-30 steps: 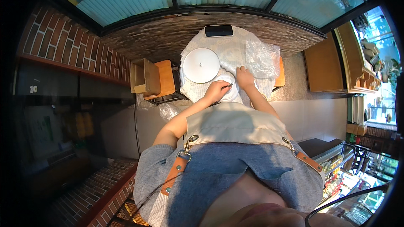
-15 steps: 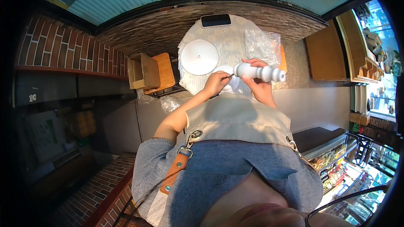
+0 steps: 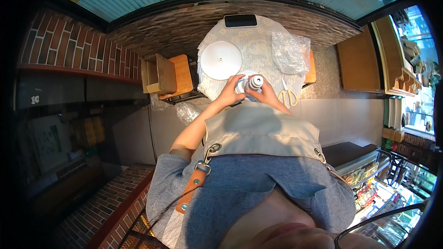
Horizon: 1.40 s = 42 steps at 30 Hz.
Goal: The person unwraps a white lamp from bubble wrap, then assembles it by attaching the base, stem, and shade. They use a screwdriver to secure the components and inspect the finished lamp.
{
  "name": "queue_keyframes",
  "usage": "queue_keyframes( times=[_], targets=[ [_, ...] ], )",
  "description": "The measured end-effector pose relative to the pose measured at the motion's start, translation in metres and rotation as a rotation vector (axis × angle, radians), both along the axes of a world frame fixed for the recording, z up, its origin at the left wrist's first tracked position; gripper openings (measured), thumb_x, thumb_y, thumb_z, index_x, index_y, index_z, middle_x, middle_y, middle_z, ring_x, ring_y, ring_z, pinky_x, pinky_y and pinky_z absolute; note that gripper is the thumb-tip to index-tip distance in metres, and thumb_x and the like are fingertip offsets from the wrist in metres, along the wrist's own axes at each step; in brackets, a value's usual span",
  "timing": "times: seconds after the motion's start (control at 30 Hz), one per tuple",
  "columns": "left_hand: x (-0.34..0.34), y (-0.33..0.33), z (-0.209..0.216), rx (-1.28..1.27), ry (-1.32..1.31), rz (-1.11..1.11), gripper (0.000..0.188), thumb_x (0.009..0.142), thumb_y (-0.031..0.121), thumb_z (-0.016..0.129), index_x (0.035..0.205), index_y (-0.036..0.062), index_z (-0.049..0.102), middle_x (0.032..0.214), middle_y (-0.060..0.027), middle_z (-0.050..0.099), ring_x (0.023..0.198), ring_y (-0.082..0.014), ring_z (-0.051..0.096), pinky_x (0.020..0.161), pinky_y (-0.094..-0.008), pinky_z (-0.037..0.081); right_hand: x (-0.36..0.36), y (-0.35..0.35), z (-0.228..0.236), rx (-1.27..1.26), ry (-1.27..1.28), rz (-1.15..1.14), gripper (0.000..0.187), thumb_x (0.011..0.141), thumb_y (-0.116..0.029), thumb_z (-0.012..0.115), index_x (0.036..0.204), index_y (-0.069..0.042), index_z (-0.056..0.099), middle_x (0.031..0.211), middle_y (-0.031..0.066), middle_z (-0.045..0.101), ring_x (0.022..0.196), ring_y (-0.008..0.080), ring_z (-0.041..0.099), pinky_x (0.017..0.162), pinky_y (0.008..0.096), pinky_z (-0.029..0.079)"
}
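A white turned post stands roughly on end near the table's front edge, its holed tip facing up. My left hand closes round it from the left, and my right hand wraps its right side. Below and behind it, part of a white round base shows; whether the post touches it is hidden by my fingers. A larger white disc with a small stud at its centre lies to the left. Scissors with pale yellow handles lie right of my right hand.
The round table wears a patterned cloth. A black phone is at its far edge, with crumpled clear plastic wrap at the right. An open cardboard box rests on an orange-brown chair to the left; more plastic lies below it.
The post has swung from lying sideways to pointing up and shifted left. My left hand has moved from a thin dark piece at its end to its side. The scissors have come into view.
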State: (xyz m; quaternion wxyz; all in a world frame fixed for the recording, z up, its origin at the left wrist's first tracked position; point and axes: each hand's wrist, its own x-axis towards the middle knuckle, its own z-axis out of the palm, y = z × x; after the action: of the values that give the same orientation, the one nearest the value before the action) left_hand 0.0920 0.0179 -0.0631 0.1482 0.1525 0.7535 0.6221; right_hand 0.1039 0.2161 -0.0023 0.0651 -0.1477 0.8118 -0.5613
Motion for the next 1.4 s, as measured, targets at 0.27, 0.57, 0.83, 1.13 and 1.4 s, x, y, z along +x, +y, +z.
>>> queue_keyframes(
  times=[0.27, 0.57, 0.83, 1.13, 1.4],
  targets=[
    [-0.01, 0.014, 0.107, 0.123, 0.306, -0.051, 0.06, 0.074, 0.014, 0.077, 0.129, 0.0072, 0.054, 0.127, -0.0148, 0.051, 0.12, -0.0313, 0.05, 0.102, -0.0389, 0.04, 0.002, 0.0, -0.009, -0.021, 0.017, -0.038, 0.051, 0.073, 0.0, 0.07, 0.121, -0.003, 0.054, 0.117, 0.0135, 0.058, 0.109, 0.0312, 0.058, 0.09, 0.0377, 0.047],
    [-0.008, 0.026, 0.115, 0.107, 0.234, -0.083, 0.041, 0.079, 0.005, 0.072, 0.119, 0.0042, 0.063, 0.11, -0.0121, 0.065, 0.102, -0.0269, 0.063, 0.088, -0.0345, 0.049, 0.004, 0.004, -0.018, 0.035, 0.033, -0.078, 0.053, 0.071, 0.002, 0.069, 0.122, -0.004, 0.054, 0.119, 0.0136, 0.058, 0.11, 0.0316, 0.059, 0.091, 0.0376, 0.047],
    [-0.015, 0.023, 0.109, 0.065, 0.267, -0.085, 0.041, 0.079, 0.005, 0.073, 0.119, 0.0068, 0.064, 0.114, -0.0108, 0.066, 0.104, -0.0271, 0.062, 0.089, -0.0351, 0.049, 0.0, 0.0, -0.021, -0.022, 0.062, -0.095, 0.054, 0.073, -0.002, 0.072, 0.124, -0.004, 0.054, 0.119, 0.0139, 0.059, 0.109, 0.0318, 0.059, 0.091, 0.0373, 0.047],
    [-0.04, 0.006, 0.107, 0.238, 0.01, -0.307, 0.042, 0.082, 0.005, 0.071, 0.123, 0.0034, 0.061, 0.117, -0.0097, 0.065, 0.107, -0.0178, 0.062, 0.094, -0.0318, 0.049, -0.007, 0.008, -0.02, -0.01, -0.007, -0.089, 0.045, 0.076, -0.005, 0.074, 0.118, -0.003, 0.058, 0.111, 0.0121, 0.064, 0.104, 0.0257, 0.062, 0.087, 0.0349, 0.049],
    [-0.055, 0.001, 0.105, 0.24, -0.071, -0.434, 0.04, 0.087, 0.005, 0.065, 0.127, 0.004, 0.06, 0.121, -0.0099, 0.064, 0.111, -0.0186, 0.06, 0.098, -0.0326, 0.047, -0.006, 0.007, -0.028, -0.099, -0.106, -0.09, 0.032, 0.082, -0.008, 0.073, 0.111, -0.002, 0.062, 0.104, 0.0073, 0.067, 0.096, 0.0158, 0.063, 0.083, 0.0311, 0.05]
  ],
)
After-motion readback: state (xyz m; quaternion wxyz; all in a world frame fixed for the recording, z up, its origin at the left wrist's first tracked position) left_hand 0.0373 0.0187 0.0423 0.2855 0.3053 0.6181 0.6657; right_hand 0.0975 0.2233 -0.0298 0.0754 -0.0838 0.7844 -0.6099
